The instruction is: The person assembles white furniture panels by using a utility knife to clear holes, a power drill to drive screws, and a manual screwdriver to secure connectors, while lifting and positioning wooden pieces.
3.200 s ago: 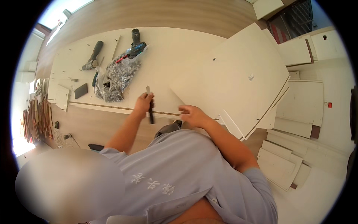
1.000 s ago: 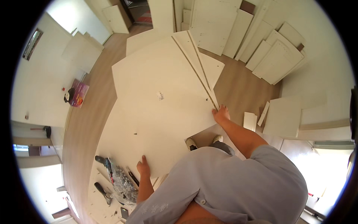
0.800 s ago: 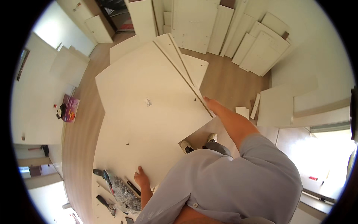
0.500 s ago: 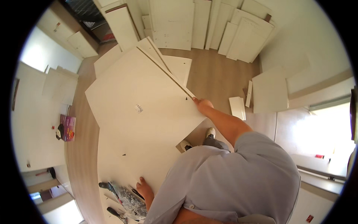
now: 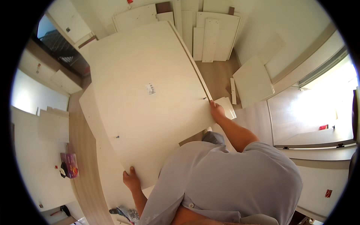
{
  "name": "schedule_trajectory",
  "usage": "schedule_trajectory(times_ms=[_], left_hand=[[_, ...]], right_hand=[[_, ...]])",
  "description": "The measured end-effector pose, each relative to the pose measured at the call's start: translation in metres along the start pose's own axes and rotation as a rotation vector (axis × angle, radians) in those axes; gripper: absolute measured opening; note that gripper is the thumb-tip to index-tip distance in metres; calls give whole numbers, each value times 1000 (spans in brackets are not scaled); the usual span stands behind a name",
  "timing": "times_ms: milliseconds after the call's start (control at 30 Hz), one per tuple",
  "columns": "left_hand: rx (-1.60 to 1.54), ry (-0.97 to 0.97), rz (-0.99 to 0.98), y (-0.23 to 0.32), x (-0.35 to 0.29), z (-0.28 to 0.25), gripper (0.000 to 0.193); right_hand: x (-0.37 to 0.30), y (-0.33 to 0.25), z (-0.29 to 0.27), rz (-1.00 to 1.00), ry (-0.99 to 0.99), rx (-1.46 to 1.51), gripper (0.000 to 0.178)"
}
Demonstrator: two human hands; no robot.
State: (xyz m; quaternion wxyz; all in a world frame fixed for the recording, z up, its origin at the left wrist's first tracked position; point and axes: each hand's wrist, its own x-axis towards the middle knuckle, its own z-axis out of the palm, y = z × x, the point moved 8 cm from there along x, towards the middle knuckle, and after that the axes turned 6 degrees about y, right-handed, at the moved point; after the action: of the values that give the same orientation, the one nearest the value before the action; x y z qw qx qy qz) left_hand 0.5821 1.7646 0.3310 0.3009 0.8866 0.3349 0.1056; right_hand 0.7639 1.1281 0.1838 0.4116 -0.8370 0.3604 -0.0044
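A large white board (image 5: 131, 67) is lifted in front of me, with a long groove near its right edge. My right hand (image 5: 217, 111) grips that right edge near the close corner. My left hand (image 5: 132, 178) holds the close left corner, thumb on top and fingers mostly hidden underneath. Two small metal pins stick up from the board, one pin (image 5: 204, 98) close to my right hand and another pin (image 5: 117, 137) nearer my left. A paper label (image 5: 150, 89) is stuck on its face. Below it lies another white board (image 5: 103, 161), partly covered.
A plastic bag (image 5: 129, 214) lies at the lower left, partly hidden by my arm. Several white panels (image 5: 217, 35) lean on the far wall. A purple box (image 5: 71, 165) stands at left. Small offcuts (image 5: 227, 107) lie beyond my right hand, on a wood-look floor (image 5: 84, 157).
My left hand has moved from beside the plastic bag to the board's close left corner. The board has risen and turned, and my view has shifted. My right hand keeps its hold.
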Motion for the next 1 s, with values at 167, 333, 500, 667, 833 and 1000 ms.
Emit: schedule_trajectory(times_ms=[167,333,500,667,833,1000], left_hand=[[-5,-78,178,136,30,46,35],[64,-142,387,266,38,150,37],[112,-314,360,346,32,251,48],[249,-448,415,409,42,355,51],[299,-587,254,402,78,448,60],[299,-699,68,406,96,508,65]], right_hand=[[49,58,-28,130,75,171,75],[136,133,-68,288,114,170,74],[205,164,-118,353,89,5,76],[276,194,-159,452,65,-133,71],[329,195,-169,510,3,-221,67],[373,169,-166,492,-108,-339,60]])
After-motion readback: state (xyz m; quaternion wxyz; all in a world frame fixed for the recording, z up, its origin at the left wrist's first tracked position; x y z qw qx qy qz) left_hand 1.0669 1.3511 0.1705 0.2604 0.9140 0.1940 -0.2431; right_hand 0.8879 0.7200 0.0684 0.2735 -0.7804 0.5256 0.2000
